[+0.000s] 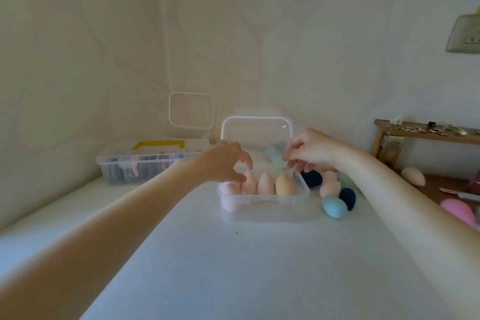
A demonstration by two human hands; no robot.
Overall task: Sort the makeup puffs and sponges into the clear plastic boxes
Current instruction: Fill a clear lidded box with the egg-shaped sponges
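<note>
White table [233, 262]: carries all items. Open clear box [262, 200]: stands directly below both hands, lid [257, 132] raised upright behind them. Second clear box [150, 163], yellow handle: well to the left of the left hand, closed, contents blurred.

Left hand [228, 163]: over the box's left end, thumb and forefinger curled round the tip of a pink sponge [250, 182]; it grasps this sponge. Sponge stands upright, long axis vertical, point up. Just right of that grip, two more sponges, peach [265, 184] and tan [284, 185], stand likewise, points up.

Right hand [309, 150]: over the box's right rear corner, fingers curled downward; whether they hold anything cannot be determined.

Loose sponges below and right of the right hand: blue sponge [333, 206] lies on its side, long axis roughly left to right; dark sponge [347, 198] just beside it.
</note>
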